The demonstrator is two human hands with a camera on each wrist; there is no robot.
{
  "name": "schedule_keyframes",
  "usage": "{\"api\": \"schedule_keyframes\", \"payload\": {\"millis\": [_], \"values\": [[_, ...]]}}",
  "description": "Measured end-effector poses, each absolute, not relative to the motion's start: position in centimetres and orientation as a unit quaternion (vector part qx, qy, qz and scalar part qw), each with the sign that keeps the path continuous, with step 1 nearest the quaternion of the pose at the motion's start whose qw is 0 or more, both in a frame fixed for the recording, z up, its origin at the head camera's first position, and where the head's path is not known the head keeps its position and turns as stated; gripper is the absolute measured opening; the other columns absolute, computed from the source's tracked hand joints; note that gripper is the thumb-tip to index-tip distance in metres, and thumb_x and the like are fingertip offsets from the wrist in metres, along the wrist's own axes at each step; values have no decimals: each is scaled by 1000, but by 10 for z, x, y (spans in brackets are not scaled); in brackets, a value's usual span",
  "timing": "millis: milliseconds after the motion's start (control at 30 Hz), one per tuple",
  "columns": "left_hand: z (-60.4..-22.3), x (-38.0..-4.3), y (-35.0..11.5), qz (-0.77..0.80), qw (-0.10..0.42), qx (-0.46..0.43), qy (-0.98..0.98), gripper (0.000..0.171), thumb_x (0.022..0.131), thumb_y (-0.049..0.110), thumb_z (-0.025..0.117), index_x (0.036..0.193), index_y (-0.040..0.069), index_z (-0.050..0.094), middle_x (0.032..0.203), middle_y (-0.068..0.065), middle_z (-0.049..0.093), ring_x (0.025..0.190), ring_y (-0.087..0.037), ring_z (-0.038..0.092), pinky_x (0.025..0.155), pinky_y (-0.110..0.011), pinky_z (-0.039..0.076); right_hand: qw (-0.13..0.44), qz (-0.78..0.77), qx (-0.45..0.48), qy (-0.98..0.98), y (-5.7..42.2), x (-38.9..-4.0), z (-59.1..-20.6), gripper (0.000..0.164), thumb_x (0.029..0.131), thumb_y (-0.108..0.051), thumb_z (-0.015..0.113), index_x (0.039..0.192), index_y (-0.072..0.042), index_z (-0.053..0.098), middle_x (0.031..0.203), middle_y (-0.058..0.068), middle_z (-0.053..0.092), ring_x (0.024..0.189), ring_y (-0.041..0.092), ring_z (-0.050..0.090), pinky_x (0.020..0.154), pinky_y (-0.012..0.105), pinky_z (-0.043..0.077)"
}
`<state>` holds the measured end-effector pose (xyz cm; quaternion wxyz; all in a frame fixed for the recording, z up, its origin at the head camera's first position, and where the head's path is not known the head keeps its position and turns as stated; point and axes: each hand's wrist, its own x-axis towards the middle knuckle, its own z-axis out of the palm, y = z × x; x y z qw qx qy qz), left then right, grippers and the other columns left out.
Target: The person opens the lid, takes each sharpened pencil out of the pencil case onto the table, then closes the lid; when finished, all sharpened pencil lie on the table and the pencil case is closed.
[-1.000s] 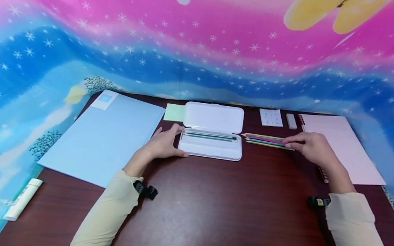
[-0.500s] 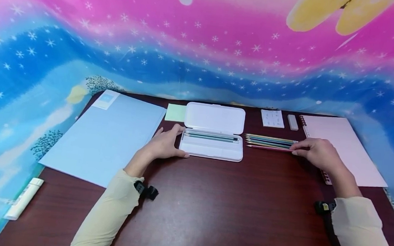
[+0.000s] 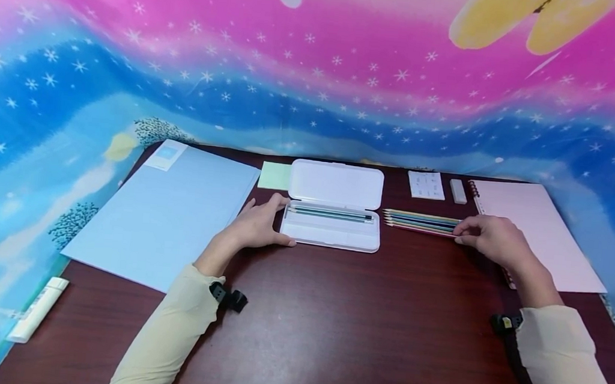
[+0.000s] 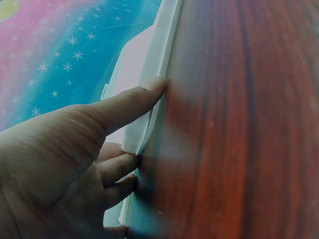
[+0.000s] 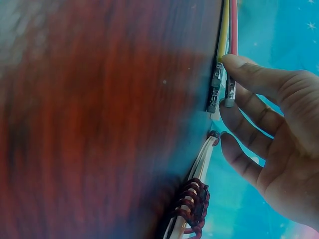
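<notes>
A white pencil case [image 3: 331, 237] lies with its lid folded back, a couple of dark green pencils [image 3: 330, 213] inside along the hinge side. My left hand [image 3: 255, 224] holds the case's left end, thumb on the front edge and fingers by the back corner. In the left wrist view, that thumb [image 4: 134, 102] lies across the case's side. Right of the case, several colored pencils [image 3: 419, 220] lie side by side, points to the left. My right hand [image 3: 496, 238] pinches the red pencil [image 5: 233, 30] near its eraser end, at the near side of the row, close beside a yellow pencil [image 5: 223, 30].
A large blue folder [image 3: 159, 216] lies at the left, a white tube [image 3: 38, 309] nearer me. Green sticky notes [image 3: 274, 176] sit beside the lid. Toward the back right are a small printed sheet [image 3: 425, 185], an eraser [image 3: 457, 191] and a pink spiral notebook [image 3: 542, 234].
My right hand drew the red pencil from the top of the bunch toward me, then slid it up against the row's near side. The left hand keeps its place on the case.
</notes>
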<state>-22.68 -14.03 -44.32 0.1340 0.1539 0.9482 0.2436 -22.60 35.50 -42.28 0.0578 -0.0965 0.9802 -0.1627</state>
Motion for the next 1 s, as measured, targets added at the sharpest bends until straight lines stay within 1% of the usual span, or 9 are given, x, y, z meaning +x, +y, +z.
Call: {"api": "schedule_keyframes", "payload": {"millis": [133, 233, 600, 767, 867, 1000], "values": [[-442, -227, -139, 245, 134, 156, 948, 93, 80, 51, 83, 149, 14, 34, 158, -10, 46, 147, -28, 44, 128, -57, 7, 66, -149, -93, 982, 356, -227, -422, 8, 93, -19, 72, 99, -18, 77, 89, 3, 76, 87, 27, 64, 77, 52, 48], [-442, -228, -139, 246, 132, 158, 947, 94, 80, 51, 83, 150, 13, 34, 158, -11, 46, 147, -29, 44, 128, -57, 7, 72, -141, -92, 983, 357, -228, -422, 7, 93, -19, 72, 99, -17, 77, 87, 1, 75, 84, 24, 62, 75, 50, 48], [-443, -224, -145, 247, 122, 146, 950, 95, 79, 50, 84, 150, 11, 34, 158, -11, 47, 147, -30, 44, 127, -59, 7, 85, -134, -84, 984, 346, -239, -424, 4, 94, -18, 71, 96, -18, 75, 87, 2, 73, 82, 23, 61, 75, 49, 47], [-442, -226, -143, 245, 124, 150, 950, 96, 79, 51, 84, 151, 12, 33, 158, -11, 46, 147, -30, 44, 127, -59, 7, 88, -134, -77, 984, 346, -239, -424, 4, 94, -17, 71, 96, -17, 75, 89, 4, 74, 85, 26, 61, 77, 50, 47], [-443, -227, -141, 246, 124, 152, 949, 96, 79, 50, 84, 151, 12, 33, 158, -11, 47, 147, -29, 43, 128, -59, 7, 87, -137, -75, 984, 347, -237, -423, 4, 94, -18, 71, 97, -17, 75, 90, 6, 74, 86, 27, 61, 78, 51, 47], [-444, -226, -139, 246, 127, 155, 948, 94, 79, 50, 84, 150, 12, 34, 158, -11, 47, 147, -29, 43, 128, -59, 8, 72, -155, -78, 982, 345, -234, -420, 7, 95, -19, 71, 99, -15, 76, 94, 9, 75, 88, 28, 62, 79, 52, 48]]}}
